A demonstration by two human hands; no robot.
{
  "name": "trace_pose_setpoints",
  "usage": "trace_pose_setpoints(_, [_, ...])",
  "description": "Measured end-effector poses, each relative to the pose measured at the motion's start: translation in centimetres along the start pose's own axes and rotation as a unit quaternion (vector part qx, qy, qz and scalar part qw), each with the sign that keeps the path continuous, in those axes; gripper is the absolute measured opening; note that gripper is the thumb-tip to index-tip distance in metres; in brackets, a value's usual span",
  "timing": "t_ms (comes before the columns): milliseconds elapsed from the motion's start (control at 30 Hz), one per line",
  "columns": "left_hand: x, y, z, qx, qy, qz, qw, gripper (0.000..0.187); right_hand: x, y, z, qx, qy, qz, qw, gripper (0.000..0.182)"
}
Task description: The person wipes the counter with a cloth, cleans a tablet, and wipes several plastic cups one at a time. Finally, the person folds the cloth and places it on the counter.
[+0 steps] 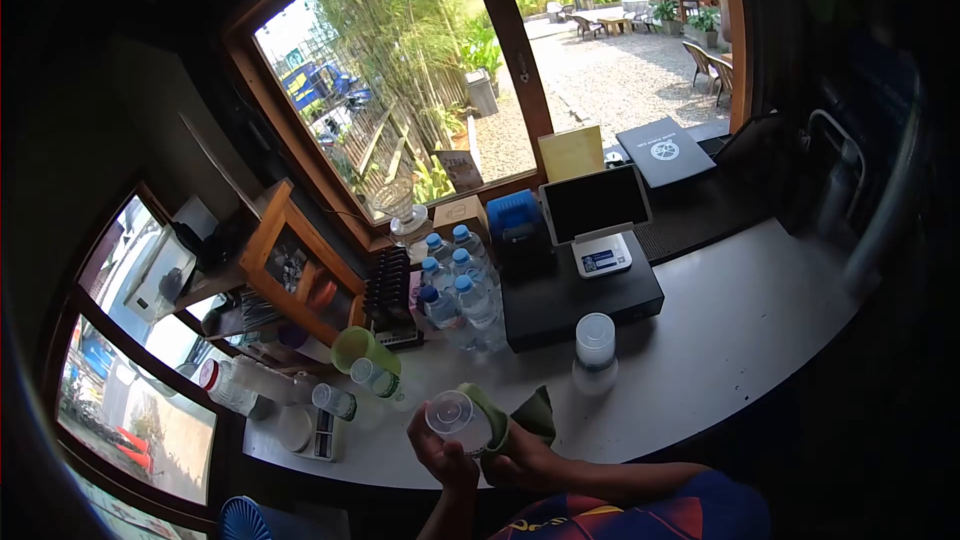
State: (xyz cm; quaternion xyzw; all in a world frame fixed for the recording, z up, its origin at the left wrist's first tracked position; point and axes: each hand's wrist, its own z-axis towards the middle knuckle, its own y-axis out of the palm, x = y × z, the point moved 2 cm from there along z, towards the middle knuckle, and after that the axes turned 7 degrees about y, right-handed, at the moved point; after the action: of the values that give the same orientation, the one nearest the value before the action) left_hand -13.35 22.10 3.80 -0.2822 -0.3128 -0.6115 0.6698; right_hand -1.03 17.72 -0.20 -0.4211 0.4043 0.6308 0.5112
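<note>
Cup (468, 426), round end upward, in hands (437, 453)

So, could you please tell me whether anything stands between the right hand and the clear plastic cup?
Yes, the green cloth held in the right hand lies between its fingers and the clear plastic cup. The left hand holds the cup with nothing visible between.

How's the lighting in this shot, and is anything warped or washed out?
Head view: the gravel courtyard glares, nearly washed out; the room's edges sink to black; the white counter bows along its front edge, like wide-lens distortion; a bluish streak, probably flare, curves down the lower left; the left hand looks dim, though the clear cup stays fairly distinct.
</note>
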Motion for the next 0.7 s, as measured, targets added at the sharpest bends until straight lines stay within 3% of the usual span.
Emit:
trace_pose_setpoints(100, [-3.1,-1.9,0.1,-0.049,0.021,-0.005,0.999,0.089,1.1,1.8,2.2,0.053,0.093,0.106,0.989,0.061])
trace_pose_setpoints(133, [-1.9,-2.2,1.1,-0.124,0.032,0.036,0.991,0.080,0.9,2.2,3.2,0.094,0.104,0.127,0.982,0.058])
trace_pose_setpoints(167, [-3.4,-3.0,0.4,-0.165,0.027,0.090,0.982,0.076,0.1,2.7,4.1,0.099,0.062,0.058,0.991,0.060])
trace_pose_setpoints(233, [-6.4,-4.7,-0.4,-0.128,-0.124,0.000,0.984,0.055,-1.1,3.8,5.6,0.114,-0.020,-0.080,0.990,0.063])
trace_pose_setpoints(267, [-6.4,-5.5,0.7,-0.119,-0.104,-0.033,0.987,0.066,-1.8,5.1,6.1,0.109,-0.062,-0.198,0.972,0.067])
trace_pose_setpoints(300, [-6.3,-6.4,2.1,-0.107,-0.086,-0.065,0.988,0.079,-2.0,6.4,6.2,0.089,-0.108,-0.223,0.965,0.064])
trace_pose_setpoints(367, [-5.7,-8.2,5.0,-0.047,-0.071,-0.014,0.996,0.091,1.9,8.7,5.5,0.087,-0.047,-0.270,0.958,0.075])
trace_pose_setpoints(433, [-8.1,-9.5,5.7,-0.055,-0.036,-0.048,0.997,0.094,7.9,9.4,6.4,0.027,0.046,-0.081,0.995,0.070])
trace_pose_setpoints(500, [-8.9,-9.7,5.2,-0.114,-0.069,-0.097,0.986,0.091,5.6,8.4,8.0,0.050,0.078,-0.088,0.992,0.068])
trace_pose_setpoints(533, [-10.2,-10.6,4.5,-0.198,-0.096,-0.091,0.971,0.086,3.4,8.4,8.7,0.098,0.058,-0.095,0.989,0.063])
trace_pose_setpoints(567, [-8.5,-10.7,4.4,-0.228,-0.139,-0.091,0.959,0.080,3.0,8.9,9.2,0.127,0.072,0.011,0.989,0.057])
trace_pose_setpoints(633, [-9.2,-11.1,4.2,-0.218,-0.180,-0.148,0.948,0.078,2.8,10.3,9.2,0.161,0.076,0.032,0.984,0.062])
trace_pose_setpoints(700, [-9.0,-12.0,6.1,-0.197,-0.131,-0.149,0.960,0.077,5.9,12.1,7.1,0.190,0.039,-0.033,0.980,0.071])
